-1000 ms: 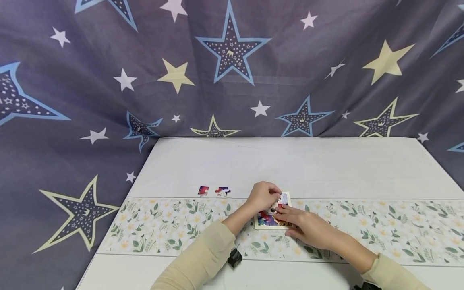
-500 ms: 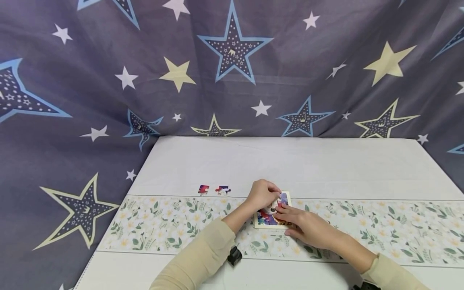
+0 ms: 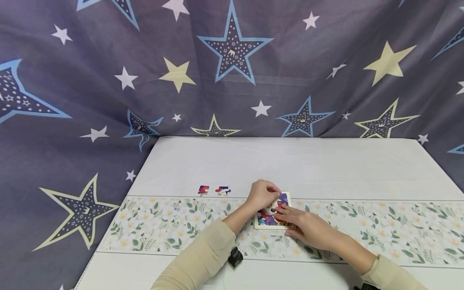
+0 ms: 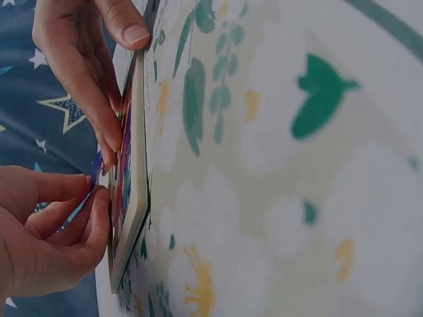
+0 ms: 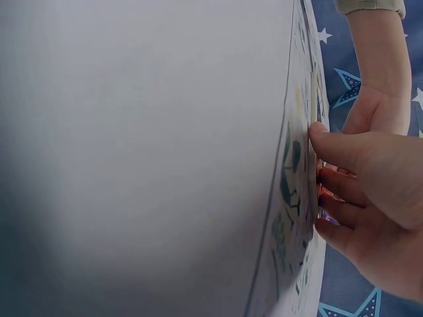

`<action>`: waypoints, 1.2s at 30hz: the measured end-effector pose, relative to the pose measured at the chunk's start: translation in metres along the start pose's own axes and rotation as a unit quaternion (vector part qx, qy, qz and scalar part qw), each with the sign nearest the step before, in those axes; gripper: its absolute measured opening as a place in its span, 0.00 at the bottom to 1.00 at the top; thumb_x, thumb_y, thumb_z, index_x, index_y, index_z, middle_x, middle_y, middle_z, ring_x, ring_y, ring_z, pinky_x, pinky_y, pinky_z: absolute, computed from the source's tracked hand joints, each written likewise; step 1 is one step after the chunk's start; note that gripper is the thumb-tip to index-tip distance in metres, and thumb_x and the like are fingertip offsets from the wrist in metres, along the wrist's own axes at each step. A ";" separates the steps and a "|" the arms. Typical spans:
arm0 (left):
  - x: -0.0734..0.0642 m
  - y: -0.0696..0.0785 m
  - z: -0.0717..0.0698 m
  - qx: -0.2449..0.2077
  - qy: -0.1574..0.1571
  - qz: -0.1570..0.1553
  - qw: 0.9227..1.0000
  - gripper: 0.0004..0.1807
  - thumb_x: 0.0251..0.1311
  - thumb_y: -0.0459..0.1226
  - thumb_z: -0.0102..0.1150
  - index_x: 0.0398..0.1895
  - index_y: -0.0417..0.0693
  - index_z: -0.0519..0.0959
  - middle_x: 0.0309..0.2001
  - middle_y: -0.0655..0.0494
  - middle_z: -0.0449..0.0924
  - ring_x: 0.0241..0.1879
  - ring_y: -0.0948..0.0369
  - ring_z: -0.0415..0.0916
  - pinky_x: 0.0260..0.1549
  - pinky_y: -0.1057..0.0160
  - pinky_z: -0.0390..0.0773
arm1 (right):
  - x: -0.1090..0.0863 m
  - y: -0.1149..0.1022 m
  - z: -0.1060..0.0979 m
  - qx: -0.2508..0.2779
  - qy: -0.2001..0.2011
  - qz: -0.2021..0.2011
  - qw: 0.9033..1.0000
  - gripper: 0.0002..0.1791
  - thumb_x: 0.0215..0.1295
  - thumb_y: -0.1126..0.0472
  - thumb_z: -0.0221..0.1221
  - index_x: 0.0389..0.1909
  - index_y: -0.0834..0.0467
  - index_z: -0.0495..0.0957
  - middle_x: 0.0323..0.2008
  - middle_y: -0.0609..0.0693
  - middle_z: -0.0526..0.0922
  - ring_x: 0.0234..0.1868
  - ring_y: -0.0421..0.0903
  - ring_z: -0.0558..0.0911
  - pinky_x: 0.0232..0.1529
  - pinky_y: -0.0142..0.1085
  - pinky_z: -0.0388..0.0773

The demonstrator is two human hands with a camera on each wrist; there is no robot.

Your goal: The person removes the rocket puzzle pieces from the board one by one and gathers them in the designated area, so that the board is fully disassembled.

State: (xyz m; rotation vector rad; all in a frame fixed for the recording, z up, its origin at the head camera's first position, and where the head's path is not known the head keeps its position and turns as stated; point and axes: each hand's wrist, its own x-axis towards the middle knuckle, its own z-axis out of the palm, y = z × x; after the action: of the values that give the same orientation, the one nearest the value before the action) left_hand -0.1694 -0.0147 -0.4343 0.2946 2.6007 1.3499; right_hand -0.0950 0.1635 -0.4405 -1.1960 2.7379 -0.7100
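Observation:
A small framed picture puzzle (image 3: 272, 226) with a pale rim lies on the floral strip of the table, in front of the person. The left hand (image 3: 263, 196) is over its upper left part. In the left wrist view, thumb and fingertips of that hand pinch a purple puzzle piece (image 4: 96, 168), tilted up at the puzzle's surface. The right hand (image 3: 308, 227) rests its extended fingers on the puzzle's right side, its thumb by the near edge in the right wrist view. The hands cover part of the picture.
Two loose puzzle pieces lie on the white table to the left: a red one (image 3: 204, 190) and a red, white and purple one (image 3: 222, 191). A star-patterned curtain (image 3: 232, 100) hangs behind the table. Black wrist straps (image 3: 235, 257) show below the sleeves.
Both hands stay almost in place. The puzzle's upper right patch by the left fingertips looked pale a second ago and shows purple now.

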 end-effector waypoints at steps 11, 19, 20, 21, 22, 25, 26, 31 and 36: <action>0.001 0.000 0.004 -0.002 0.010 0.007 1.000 0.04 0.57 0.34 0.64 0.30 0.45 0.87 0.29 0.53 0.87 0.21 0.72 0.72 0.17 0.75 0.71 | 0.000 0.002 0.003 -0.005 0.007 0.002 1.000 0.27 0.62 0.60 0.62 0.62 0.59 0.73 0.65 0.59 0.72 0.65 0.59 0.72 0.42 0.33 0.79; 0.002 0.001 0.006 -0.001 0.015 0.010 1.000 0.02 0.54 0.32 0.65 0.29 0.45 0.87 0.28 0.52 0.87 0.22 0.71 0.75 0.19 0.76 0.72 | 0.000 0.002 0.003 0.000 0.003 0.008 1.000 0.27 0.62 0.60 0.62 0.62 0.59 0.73 0.66 0.59 0.71 0.66 0.59 0.71 0.40 0.31 0.78; 0.002 0.001 0.006 -0.001 0.016 0.012 1.000 0.03 0.54 0.31 0.65 0.29 0.45 0.87 0.28 0.52 0.87 0.22 0.71 0.75 0.19 0.76 0.71 | 0.000 0.002 0.003 0.000 0.004 0.005 1.000 0.27 0.62 0.60 0.62 0.62 0.59 0.73 0.66 0.60 0.71 0.65 0.59 0.72 0.39 0.30 0.77; 0.002 0.001 0.006 -0.002 0.016 0.013 1.000 0.03 0.54 0.31 0.65 0.29 0.45 0.87 0.28 0.52 0.87 0.22 0.71 0.75 0.19 0.76 0.71 | 0.000 0.001 0.003 0.000 0.004 0.005 1.000 0.27 0.61 0.60 0.62 0.62 0.59 0.73 0.66 0.60 0.71 0.65 0.59 0.72 0.38 0.29 0.76; 0.002 0.001 0.006 -0.002 0.016 0.014 1.000 0.02 0.53 0.31 0.65 0.29 0.45 0.87 0.28 0.52 0.87 0.22 0.71 0.75 0.19 0.76 0.71 | 0.000 0.001 0.003 0.000 0.004 0.005 1.000 0.27 0.61 0.60 0.62 0.62 0.59 0.73 0.66 0.60 0.71 0.65 0.59 0.72 0.38 0.28 0.76; 0.002 0.001 0.005 -0.004 0.016 0.018 1.000 0.03 0.53 0.31 0.65 0.29 0.44 0.86 0.27 0.52 0.87 0.22 0.72 0.74 0.18 0.76 0.71 | 0.000 0.000 0.002 -0.004 0.005 0.003 1.000 0.27 0.61 0.61 0.62 0.63 0.59 0.73 0.66 0.60 0.71 0.65 0.59 0.72 0.39 0.29 0.77; 0.002 0.001 0.005 -0.006 0.015 0.018 1.000 0.03 0.53 0.30 0.65 0.29 0.44 0.86 0.27 0.52 0.87 0.21 0.72 0.74 0.18 0.76 0.71 | 0.000 -0.001 0.002 -0.008 0.006 0.003 1.000 0.27 0.61 0.61 0.62 0.63 0.59 0.72 0.66 0.60 0.71 0.65 0.59 0.72 0.41 0.31 0.79; 0.002 0.001 0.005 -0.013 0.014 0.017 1.000 0.03 0.53 0.30 0.64 0.29 0.44 0.87 0.27 0.52 0.87 0.21 0.72 0.74 0.18 0.76 0.72 | -0.001 -0.003 0.001 -0.014 0.007 -0.003 1.000 0.27 0.61 0.61 0.63 0.63 0.60 0.72 0.66 0.59 0.71 0.65 0.59 0.72 0.49 0.41 0.81; 0.001 0.001 0.005 -0.010 0.017 0.022 1.000 0.03 0.53 0.30 0.65 0.28 0.44 0.87 0.27 0.53 0.87 0.21 0.72 0.75 0.18 0.76 0.72 | -0.001 -0.004 0.000 0.000 0.002 0.001 1.000 0.28 0.62 0.62 0.62 0.63 0.59 0.72 0.66 0.60 0.71 0.66 0.60 0.71 0.40 0.30 0.78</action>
State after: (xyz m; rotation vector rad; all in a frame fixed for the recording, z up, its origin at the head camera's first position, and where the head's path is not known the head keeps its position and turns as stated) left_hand -0.1694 -0.0100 -0.4358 0.3301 2.6223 1.4070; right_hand -0.0913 0.1620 -0.4391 -1.1920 2.7421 -0.7131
